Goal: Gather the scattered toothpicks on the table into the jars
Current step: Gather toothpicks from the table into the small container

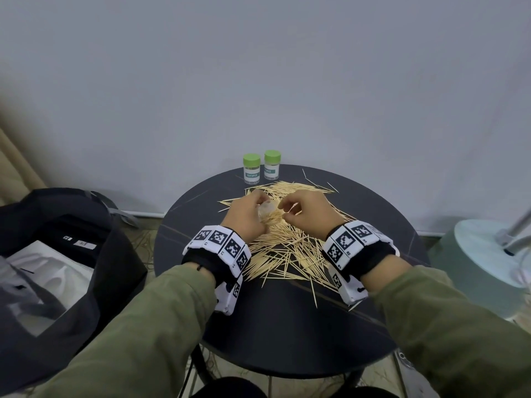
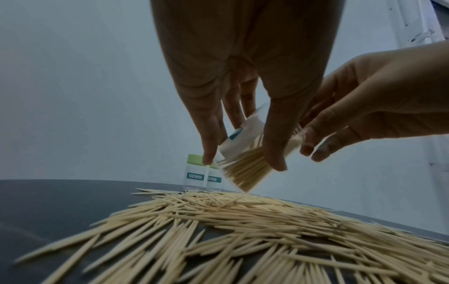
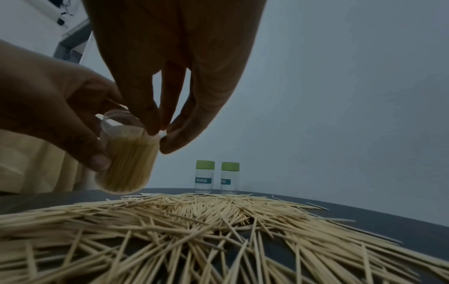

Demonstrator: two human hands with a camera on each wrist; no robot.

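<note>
A large heap of wooden toothpicks (image 1: pixel 287 248) (image 2: pixel 243 221) (image 3: pixel 206 221) covers the round dark table (image 1: pixel 287 326). Above the heap my left hand (image 1: pixel 250 208) (image 2: pixel 243 161) grips an open clear jar (image 1: pixel 265 215) (image 2: pixel 243 173) (image 3: pixel 128 165). The jar is tilted and largely full of toothpicks. My right hand (image 1: pixel 287 209) (image 3: pixel 161 134) has thumb and fingertips pinched together at the jar's mouth, seemingly on a few toothpicks. Two closed green-lidded jars (image 1: pixel 251 168) (image 1: pixel 271 165) (image 3: pixel 205 176) stand upright at the table's far edge.
A wall rises right behind the table. An open black bag (image 1: pixel 71 239) sits to the left of the table. A pale green lamp base (image 1: pixel 482 254) stands to the right. The near part of the tabletop bears only a few stray toothpicks.
</note>
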